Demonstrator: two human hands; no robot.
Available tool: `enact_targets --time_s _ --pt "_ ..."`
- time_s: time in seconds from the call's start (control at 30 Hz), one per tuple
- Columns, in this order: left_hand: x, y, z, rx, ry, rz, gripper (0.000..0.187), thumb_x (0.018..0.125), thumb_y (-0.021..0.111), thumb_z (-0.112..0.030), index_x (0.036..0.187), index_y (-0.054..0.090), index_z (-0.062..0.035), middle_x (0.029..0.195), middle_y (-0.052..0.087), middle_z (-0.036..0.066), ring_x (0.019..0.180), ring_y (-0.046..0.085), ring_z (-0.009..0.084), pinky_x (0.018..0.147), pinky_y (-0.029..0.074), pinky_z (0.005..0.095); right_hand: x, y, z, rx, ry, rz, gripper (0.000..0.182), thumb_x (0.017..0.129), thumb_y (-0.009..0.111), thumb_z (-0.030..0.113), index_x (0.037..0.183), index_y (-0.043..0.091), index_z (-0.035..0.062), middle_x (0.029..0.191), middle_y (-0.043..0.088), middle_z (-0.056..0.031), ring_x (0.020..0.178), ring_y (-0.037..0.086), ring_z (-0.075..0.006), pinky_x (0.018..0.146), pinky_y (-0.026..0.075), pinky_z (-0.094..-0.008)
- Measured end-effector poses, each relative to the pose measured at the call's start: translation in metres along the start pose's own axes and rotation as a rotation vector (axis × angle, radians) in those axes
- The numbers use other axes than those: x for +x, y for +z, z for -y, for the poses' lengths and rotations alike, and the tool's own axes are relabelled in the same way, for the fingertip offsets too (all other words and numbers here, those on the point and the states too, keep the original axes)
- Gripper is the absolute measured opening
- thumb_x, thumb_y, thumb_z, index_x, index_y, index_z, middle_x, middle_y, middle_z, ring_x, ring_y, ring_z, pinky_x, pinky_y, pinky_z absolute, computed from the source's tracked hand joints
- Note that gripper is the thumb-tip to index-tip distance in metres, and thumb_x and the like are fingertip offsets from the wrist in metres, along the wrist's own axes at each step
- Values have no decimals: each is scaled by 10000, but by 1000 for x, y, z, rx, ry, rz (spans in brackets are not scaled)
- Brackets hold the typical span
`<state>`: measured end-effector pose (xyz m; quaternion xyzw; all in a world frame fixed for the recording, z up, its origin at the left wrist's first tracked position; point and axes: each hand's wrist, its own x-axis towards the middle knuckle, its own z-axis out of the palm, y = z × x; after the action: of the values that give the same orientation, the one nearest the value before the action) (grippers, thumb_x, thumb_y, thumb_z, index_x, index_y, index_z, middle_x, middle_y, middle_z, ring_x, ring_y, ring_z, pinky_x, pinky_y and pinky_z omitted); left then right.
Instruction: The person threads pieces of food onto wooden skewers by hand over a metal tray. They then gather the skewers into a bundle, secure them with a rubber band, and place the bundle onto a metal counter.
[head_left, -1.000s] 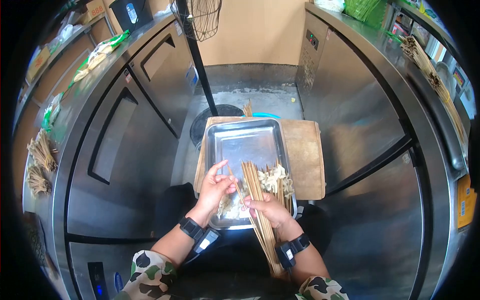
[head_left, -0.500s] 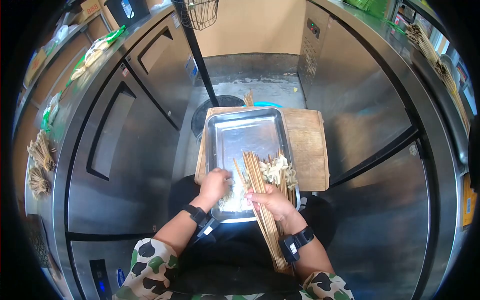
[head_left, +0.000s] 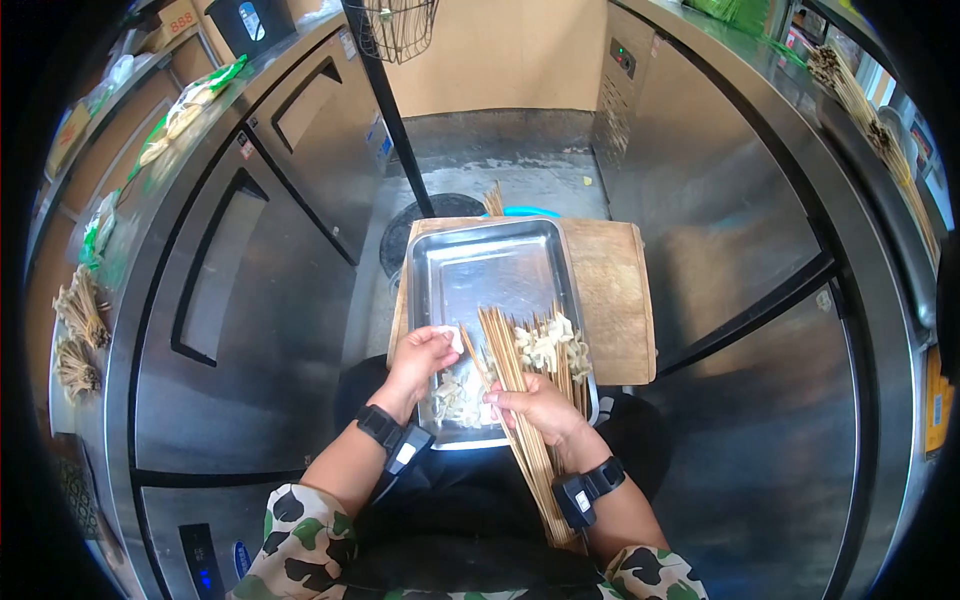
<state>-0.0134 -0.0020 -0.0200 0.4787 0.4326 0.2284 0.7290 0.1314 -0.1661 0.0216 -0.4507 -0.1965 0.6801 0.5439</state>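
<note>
Over the left side of a metal tray (head_left: 485,258), my left hand (head_left: 420,358) pinches a pale, whitish piece of food (head_left: 456,340). It is close to the tip of a single skewer that sticks out from the others. My right hand (head_left: 540,408) is wrapped around a bundle of bamboo skewers (head_left: 503,345), points away from me. Loose pale pieces (head_left: 458,400) lie in the tray below my left hand. Beyond my right hand, along the tray's right side, are threaded skewers (head_left: 548,345) with the same pale pieces on their upper ends.
The tray rests on a wooden board (head_left: 612,290). Stainless cabinets stand left (head_left: 250,330) and right (head_left: 740,400). A black round container (head_left: 400,240) sits on the floor behind the board, near a black pole (head_left: 400,150). Skewer bundles (head_left: 80,310) lie on the left counter.
My left hand has risen slightly from the loose pieces toward the skewer tip, and a pale piece now shows in its fingers. My right hand keeps its hold on the skewers.
</note>
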Motion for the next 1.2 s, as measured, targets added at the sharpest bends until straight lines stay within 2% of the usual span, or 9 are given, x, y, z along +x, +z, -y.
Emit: enact_targets --time_s 0.07,0.27,0.6,0.7,0.87,0.97,1.07,1.2 --pt "-9 6 -20 -144 -17 -7 116 860 568 -110 938 599 -30 860 642 59 747 615 124 710 520 248 1 2 1 -31 1 -5 122 775 657 84 837 567 31 673 585 -42 509 492 -72 473 399 -199" --pt "-20 19 -49 -117 107 15 126 870 551 -102 956 602 -25 871 638 62 782 609 121 720 513 241 1 2 -1 -35 20 -1 101 772 653 71 820 572 34 673 585 -46 502 487 -73 473 399 -203" --pt "-19 22 -44 10 258 21 93 845 567 -60 917 610 -19 857 630 48 788 604 112 727 508 239 4 -1 -5 -30 11 4 103 774 651 74 828 574 32 663 575 -41 505 485 -75 479 395 -202" --pt "-23 22 -43 28 263 63 89 840 558 -45 900 614 -11 858 632 60 794 610 127 743 508 252 4 -1 -3 -60 0 10 110 778 651 85 832 573 29 651 560 -27 509 487 -77 477 395 -202" --pt "-19 13 -35 -86 67 221 120 829 565 -52 916 618 12 878 643 99 801 627 172 774 511 286 3 -8 -11 -33 3 -38 133 791 662 130 859 575 57 647 546 8 523 508 -78 454 408 -218" --pt "-21 18 -30 -150 74 205 154 826 587 -68 948 610 22 885 643 109 828 633 176 747 526 267 1 -1 -6 -99 -4 -102 118 776 660 86 840 572 40 635 569 -31 501 517 -99 452 404 -216" --pt "-16 19 -28 -75 90 134 146 868 572 -136 968 585 -31 891 631 66 809 618 109 706 518 212 7 -3 -10 -121 18 -84 104 765 653 56 822 572 24 643 596 -72 498 528 -114 452 402 -221" --pt "-19 22 -34 120 237 62 155 904 521 -179 1011 587 -88 871 638 32 811 609 86 643 498 181 4 -2 -8 -112 20 -62 101 764 649 50 819 572 17 650 607 -94 486 527 -122 454 406 -230"
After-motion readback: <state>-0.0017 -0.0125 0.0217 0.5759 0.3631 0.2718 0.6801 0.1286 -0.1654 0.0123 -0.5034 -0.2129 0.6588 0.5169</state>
